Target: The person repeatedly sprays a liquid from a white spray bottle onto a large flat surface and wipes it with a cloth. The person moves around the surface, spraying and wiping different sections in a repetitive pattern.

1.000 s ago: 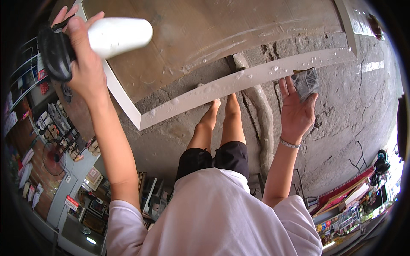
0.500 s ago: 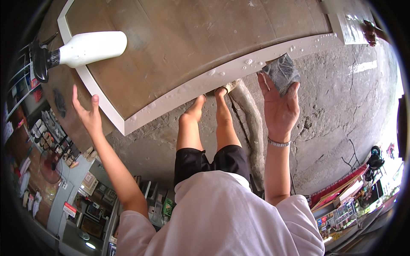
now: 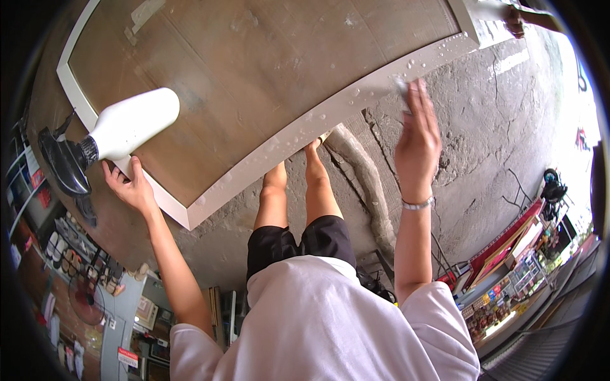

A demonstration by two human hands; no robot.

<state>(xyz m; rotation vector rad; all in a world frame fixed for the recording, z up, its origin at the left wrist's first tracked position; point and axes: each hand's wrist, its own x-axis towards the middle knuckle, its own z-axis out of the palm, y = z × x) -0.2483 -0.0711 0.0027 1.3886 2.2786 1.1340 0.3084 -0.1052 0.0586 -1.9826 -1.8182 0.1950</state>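
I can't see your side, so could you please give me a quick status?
Left hand on frame corner beside spray bottle. Right hand presses cloth on wet frame edge. Nothing in the way.

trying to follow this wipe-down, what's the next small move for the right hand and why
Probably sweep the right hand along the white frame edge toward the person's legs. The cloth under its fingers is pressed on that edge, and water droplets dot the strip further down. The left hand holds the frame's corner by the white spray bottle.
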